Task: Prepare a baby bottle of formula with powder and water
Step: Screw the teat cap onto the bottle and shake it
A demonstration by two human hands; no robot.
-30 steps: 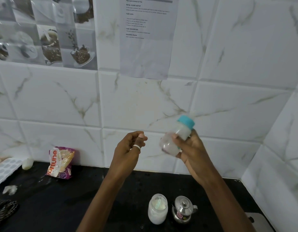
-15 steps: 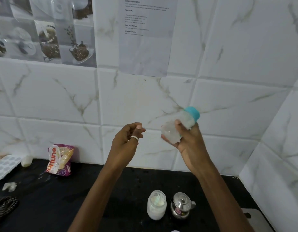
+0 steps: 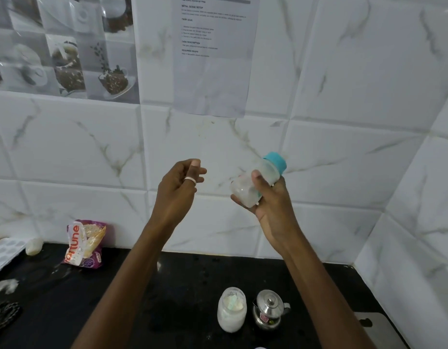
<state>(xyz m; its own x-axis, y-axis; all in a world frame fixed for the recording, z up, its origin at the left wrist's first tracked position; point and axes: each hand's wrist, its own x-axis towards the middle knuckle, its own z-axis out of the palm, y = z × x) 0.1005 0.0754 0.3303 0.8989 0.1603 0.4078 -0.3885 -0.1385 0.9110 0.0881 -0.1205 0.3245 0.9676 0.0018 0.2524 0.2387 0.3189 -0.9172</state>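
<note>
The right hand [image 3: 270, 205] grips a clear baby bottle [image 3: 258, 182] in mid-air in front of the tiled wall [image 3: 343, 96], fingers wrapped around its body and the thumb across the near side. The bottle is tilted, its teal cap [image 3: 275, 161] pointing up and to the right, and its inside looks cloudy white. The left hand [image 3: 178, 190] is raised beside it, well apart from the bottle, holding nothing, with the fingers loosely curled and a pale ring on one of them. Below, on the black surface [image 3: 142, 298], a glass jar of white powder [image 3: 231, 309] stands upright just beside a small steel kettle [image 3: 269, 309] with its lid on. Far to the left, a printed food packet [image 3: 84, 244] leans against the wall. A printed sheet of paper [image 3: 215, 54] is stuck to the tiles above the hands.
</note>
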